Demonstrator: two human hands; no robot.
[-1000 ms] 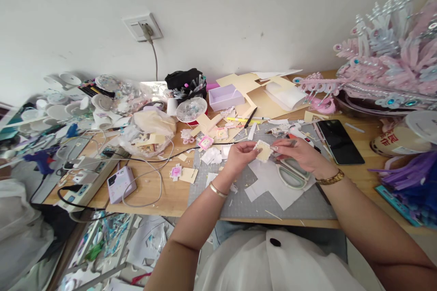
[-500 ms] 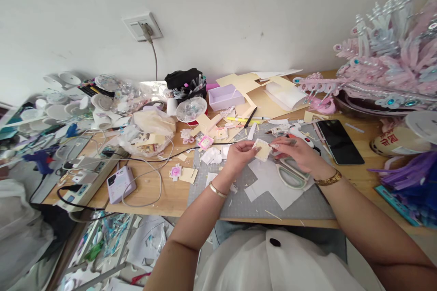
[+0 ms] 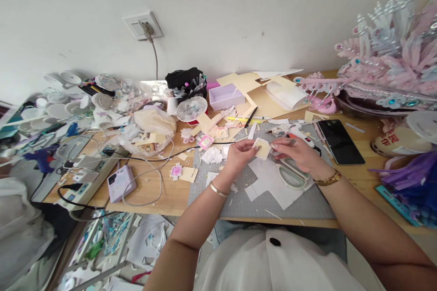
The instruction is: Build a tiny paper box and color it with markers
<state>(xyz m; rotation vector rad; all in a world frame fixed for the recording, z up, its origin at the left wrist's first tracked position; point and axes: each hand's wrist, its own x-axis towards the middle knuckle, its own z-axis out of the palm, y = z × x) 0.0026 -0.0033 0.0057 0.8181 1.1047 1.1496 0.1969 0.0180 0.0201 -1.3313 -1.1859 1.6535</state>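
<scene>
A small cream card piece (image 3: 262, 149) with a pale, uneven edge is held up above the cutting mat (image 3: 235, 207). My left hand (image 3: 241, 153) pinches its left side between thumb and fingers. At its right edge, my right hand (image 3: 294, 153) has its fingertips closed on the piece. Just under my right hand lie scissors (image 3: 290, 175) with pale grey-green handles, their blades partly hidden. White paper (image 3: 273, 188) is spread on the mat below. A pink decorated card piece (image 3: 205, 142) and another small pink one (image 3: 176, 171) lie to the left.
A hot glue gun (image 3: 302, 136) rests behind my right hand, with a black phone (image 3: 340, 141) farther right. Left are a power strip (image 3: 92, 177), loose cables and a lilac device (image 3: 121, 183). A lilac box (image 3: 226, 96) and card sheets (image 3: 283, 111) stand behind. A pink beaded headdress (image 3: 378, 72) fills the right.
Almost nothing differs. Both hands stay on the cream card piece in the same place, and the view has shifted very slightly.
</scene>
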